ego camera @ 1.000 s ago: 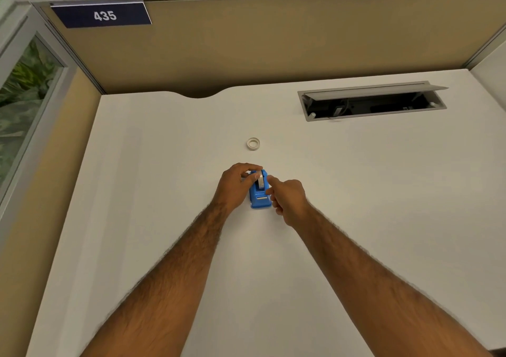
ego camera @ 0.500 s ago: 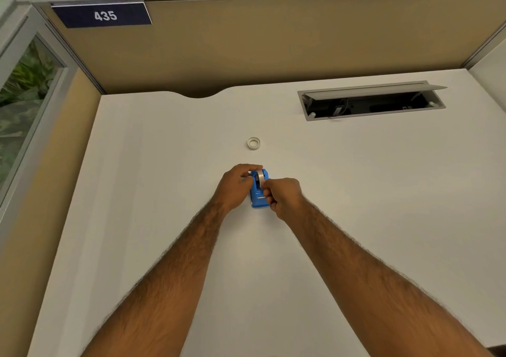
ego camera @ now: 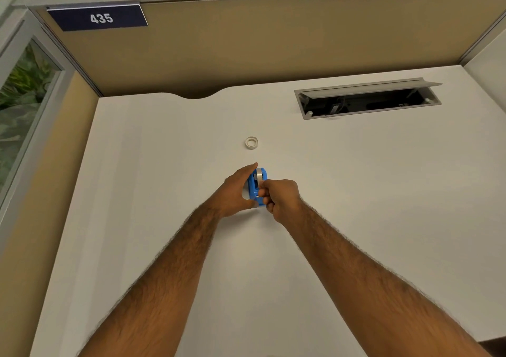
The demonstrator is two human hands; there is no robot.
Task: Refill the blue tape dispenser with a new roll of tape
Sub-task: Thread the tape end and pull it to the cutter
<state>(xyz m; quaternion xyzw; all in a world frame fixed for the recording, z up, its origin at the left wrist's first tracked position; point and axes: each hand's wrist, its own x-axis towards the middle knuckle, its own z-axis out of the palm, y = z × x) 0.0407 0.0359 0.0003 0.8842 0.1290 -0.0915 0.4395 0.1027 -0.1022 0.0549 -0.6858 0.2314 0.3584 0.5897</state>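
A small blue tape dispenser point(ego camera: 255, 185) stands on the white desk point(ego camera: 137, 192) at its middle, with a roll of tape showing in its top. My left hand point(ego camera: 235, 192) wraps its left side, fingers stretched along it and thumb under its near end. My right hand point(ego camera: 282, 196) is curled against its right side, fingertips pinching at the dispenser's front part. A whitish tape ring point(ego camera: 251, 142) lies flat on the desk a short way beyond the dispenser, untouched.
An open cable hatch point(ego camera: 367, 100) with a raised grey lid is sunk into the desk at the back right. Tan cubicle walls point(ego camera: 273, 41) close the back and left; a sign reads 435. A glass panel stands at the far left.
My right hand has curled from a pointing finger into a pinch on the dispenser's right side. My left hand has shifted along the left side, fingers stretched out. The dispenser has tilted slightly.
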